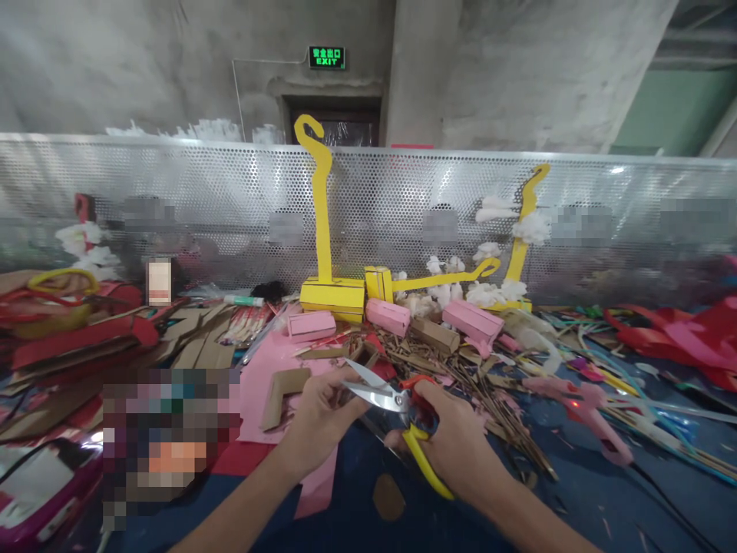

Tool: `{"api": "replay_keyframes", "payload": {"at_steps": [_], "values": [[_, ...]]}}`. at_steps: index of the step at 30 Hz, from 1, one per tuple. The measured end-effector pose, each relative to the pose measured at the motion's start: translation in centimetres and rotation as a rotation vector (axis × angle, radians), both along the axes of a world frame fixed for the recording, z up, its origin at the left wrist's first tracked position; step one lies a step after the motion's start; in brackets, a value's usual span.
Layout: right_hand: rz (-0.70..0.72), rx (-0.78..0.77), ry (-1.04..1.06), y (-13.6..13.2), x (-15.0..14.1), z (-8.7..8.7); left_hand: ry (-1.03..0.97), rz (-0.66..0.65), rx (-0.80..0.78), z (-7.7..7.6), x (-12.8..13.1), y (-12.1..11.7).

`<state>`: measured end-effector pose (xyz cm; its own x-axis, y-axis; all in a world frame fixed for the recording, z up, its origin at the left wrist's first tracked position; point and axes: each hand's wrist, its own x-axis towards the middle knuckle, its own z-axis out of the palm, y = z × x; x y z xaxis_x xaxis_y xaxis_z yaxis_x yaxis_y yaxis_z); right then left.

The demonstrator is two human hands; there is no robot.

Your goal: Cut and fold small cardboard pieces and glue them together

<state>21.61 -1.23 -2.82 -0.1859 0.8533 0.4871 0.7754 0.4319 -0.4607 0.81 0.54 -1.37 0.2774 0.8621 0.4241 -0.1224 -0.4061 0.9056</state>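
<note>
My right hand grips a pair of scissors with one red and one yellow handle. The blades are spread apart and point left toward my left hand. My left fingers are pinched together beside the blade tips; what they hold, if anything, is hidden. Just beyond the blades lies a small folded piece of brown cardboard, and I cannot tell whether my fingers touch it. Left of my left hand, an L-shaped cardboard piece rests on a pink sheet.
Behind my hands stand yellow hook-topped cardboard shapes and several pink box-like pieces. Cardboard strips are heaped at centre right. A pink glue gun with a cord lies at right. A perforated metal panel borders the blue table.
</note>
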Motion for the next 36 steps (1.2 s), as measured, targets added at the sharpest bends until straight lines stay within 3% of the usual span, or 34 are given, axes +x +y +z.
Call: {"api": "replay_keyframes", "payload": {"at_steps": [6, 16, 24, 31, 36], "values": [[0.007, -0.021, -0.032, -0.5, -0.2, 0.3, 0.032, 0.055, -0.02, 0.1, -0.1, 0.0], [-0.06, -0.098, -0.079, -0.1, 0.1, 0.6, 0.039, -0.027, -0.028, -0.6, 0.2, 0.1], [-0.086, -0.036, -0.147, -0.2, 0.6, 1.0, 0.054, 0.115, 0.12, -0.4, -0.4, 0.4], [-0.07, -0.051, -0.124, -0.2, 0.3, 0.7, 0.068, 0.007, 0.108, -0.9, -0.2, 0.2], [-0.074, -0.073, -0.119, -0.2, 0.2, 1.0, 0.069, 0.003, 0.139, -0.9, -0.3, 0.3]]}}
